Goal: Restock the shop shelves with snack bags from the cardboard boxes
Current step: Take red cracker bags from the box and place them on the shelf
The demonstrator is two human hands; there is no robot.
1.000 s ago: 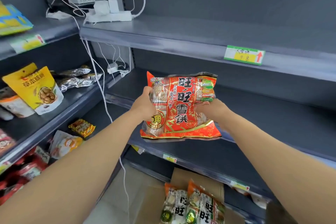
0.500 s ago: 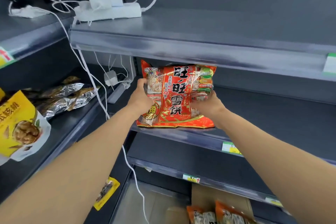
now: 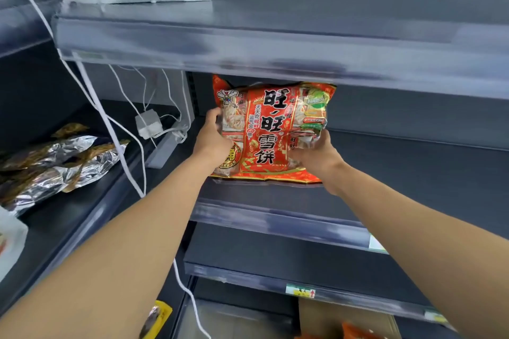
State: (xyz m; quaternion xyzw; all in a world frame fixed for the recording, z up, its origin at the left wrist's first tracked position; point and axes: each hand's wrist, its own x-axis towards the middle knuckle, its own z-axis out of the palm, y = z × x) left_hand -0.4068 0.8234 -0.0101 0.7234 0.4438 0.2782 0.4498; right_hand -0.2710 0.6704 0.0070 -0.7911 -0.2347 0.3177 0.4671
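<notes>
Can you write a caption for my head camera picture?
Two bare hands, left and right, stand a red crinkly snack bag on a dark grey shelf.

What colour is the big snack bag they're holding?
Mostly red with gold trim and black characters; the snack bag shows in the head view.

The middle shelf (image 3: 413, 173) lies bare to the right of the red snack bag (image 3: 271, 132), leaving open room along its front edge and back to the rear wall. Overhead, the upper shelf (image 3: 275, 47) front lip hangs low, with the bag's top just beneath it. At the shelf's left end, white cables (image 3: 121, 129) and a small adapter (image 3: 148, 122) dangle, crowding that corner. On the neighbouring left shelf, foil packets (image 3: 55, 162) fill the surface near its front edge.
</notes>
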